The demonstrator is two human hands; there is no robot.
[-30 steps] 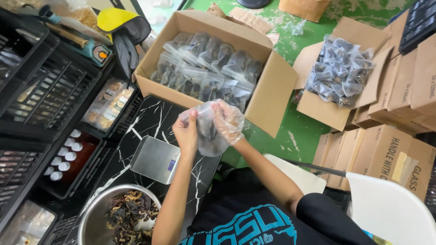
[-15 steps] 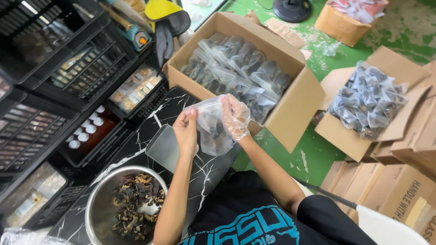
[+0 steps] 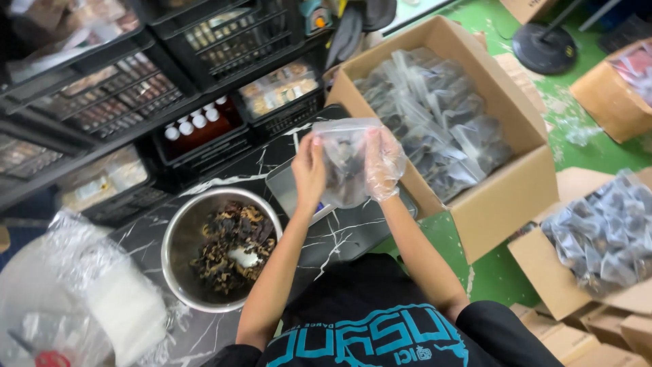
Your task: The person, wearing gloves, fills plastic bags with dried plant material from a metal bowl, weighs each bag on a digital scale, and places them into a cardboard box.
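Head view shows left hand (image 3: 309,170) and gloved right hand (image 3: 382,163) with fingers pinched on the top of a clear plastic bag (image 3: 345,163) held above a scale (image 3: 292,190), beside a steel bowl (image 3: 178,234)

Two hands, the left (image 3: 309,170) bare and the right (image 3: 384,163) gloved, are sharing one grip on one clear bag (image 3: 345,166). One steel bowl (image 3: 178,238) is sitting below and left of the grip. One scale (image 3: 288,190) is lying just beneath it. One big open box (image 3: 502,197) of filled bags is standing right of the grip, and two more open boxes (image 3: 543,251) (image 3: 604,95) are showing farther right. Six white-capped bottles (image 3: 197,122) are standing up-left of the grip, in one crate. One fan base (image 3: 543,47) is resting far up-right.
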